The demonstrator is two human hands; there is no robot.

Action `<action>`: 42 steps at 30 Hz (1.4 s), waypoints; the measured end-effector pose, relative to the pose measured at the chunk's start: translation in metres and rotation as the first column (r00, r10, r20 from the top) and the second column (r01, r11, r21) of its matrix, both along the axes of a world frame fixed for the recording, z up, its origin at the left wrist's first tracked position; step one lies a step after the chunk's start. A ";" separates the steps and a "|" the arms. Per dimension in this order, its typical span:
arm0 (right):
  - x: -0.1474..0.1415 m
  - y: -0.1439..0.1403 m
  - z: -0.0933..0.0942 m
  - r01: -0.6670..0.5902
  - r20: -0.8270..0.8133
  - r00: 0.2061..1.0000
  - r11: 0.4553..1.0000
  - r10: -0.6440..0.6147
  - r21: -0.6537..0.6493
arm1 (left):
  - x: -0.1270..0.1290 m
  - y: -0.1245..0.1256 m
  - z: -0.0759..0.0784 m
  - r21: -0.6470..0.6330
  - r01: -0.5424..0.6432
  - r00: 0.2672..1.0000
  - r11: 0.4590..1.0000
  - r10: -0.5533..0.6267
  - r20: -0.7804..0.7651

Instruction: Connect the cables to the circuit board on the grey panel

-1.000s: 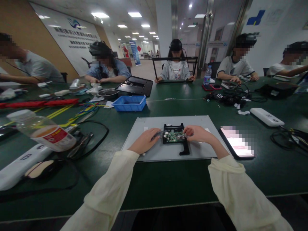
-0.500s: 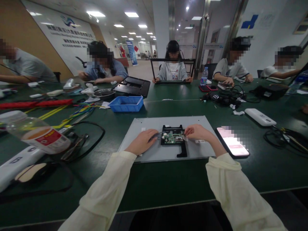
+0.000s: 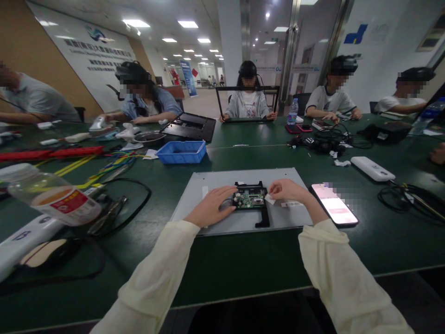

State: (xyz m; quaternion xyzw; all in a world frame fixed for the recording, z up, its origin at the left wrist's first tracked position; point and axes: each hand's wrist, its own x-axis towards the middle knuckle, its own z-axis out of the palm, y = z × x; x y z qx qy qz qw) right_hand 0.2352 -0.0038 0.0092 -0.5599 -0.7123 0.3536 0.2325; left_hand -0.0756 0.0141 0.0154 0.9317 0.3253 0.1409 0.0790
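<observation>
A green circuit board (image 3: 251,199) sits in a black bracket (image 3: 263,217) on a grey flat panel (image 3: 219,178) in front of me. My left hand (image 3: 212,206) lies at the bracket's left side. Its fingers are stretched out and its thumb is apart, with the tips touching or close to the bracket's edge. On the other side, my right hand (image 3: 288,190) pinches a small white strip (image 3: 270,199), paper or tape, just beside the bracket. A white label (image 3: 289,204) is stuck on the panel below that hand.
Right of the panel lies a lit phone (image 3: 334,205), with a white power bank (image 3: 372,169) beyond. A blue tray (image 3: 181,152) and black casing (image 3: 190,126) are farther back. A drink bottle (image 3: 52,195) stands left. Across the table, a person holds up a black frame (image 3: 247,87).
My left hand has shifted slightly right and flattened against the bracket's side. My right hand has moved slightly away from the bracket, and the white strip shows more clearly in its fingers.
</observation>
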 end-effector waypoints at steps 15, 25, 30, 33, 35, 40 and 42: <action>0.021 0.006 -0.015 0.280 0.231 0.896 0.887 -0.379 0.368 | 0.005 -0.003 -0.002 -0.078 0.040 0.999 0.996 -0.042 -0.027; -0.064 0.038 -0.011 -0.060 0.221 0.973 0.863 -0.060 0.501 | 0.005 0.001 -0.009 -0.022 0.068 0.998 0.997 -0.068 0.007; -0.094 0.056 -0.010 -0.103 0.356 0.932 0.889 -0.071 0.445 | 0.005 -0.001 -0.010 0.004 0.077 0.997 0.997 -0.077 0.008; -0.099 0.060 -0.009 -0.100 0.400 0.912 0.897 -0.090 0.431 | 0.004 -0.001 -0.012 0.015 0.075 0.997 0.997 -0.075 0.004; -0.098 0.061 -0.010 -0.086 0.415 0.903 0.896 -0.115 0.436 | 0.004 -0.001 -0.012 0.017 0.073 0.997 0.997 -0.073 0.003; -0.085 0.062 -0.011 -0.041 0.413 0.893 0.882 -0.179 0.470 | 0.004 -0.001 -0.012 0.004 0.077 0.997 0.997 -0.077 -0.011; -0.077 0.062 -0.011 -0.006 0.392 0.893 0.866 -0.220 0.499 | 0.004 -0.001 -0.011 0.003 0.072 0.997 0.997 -0.072 -0.013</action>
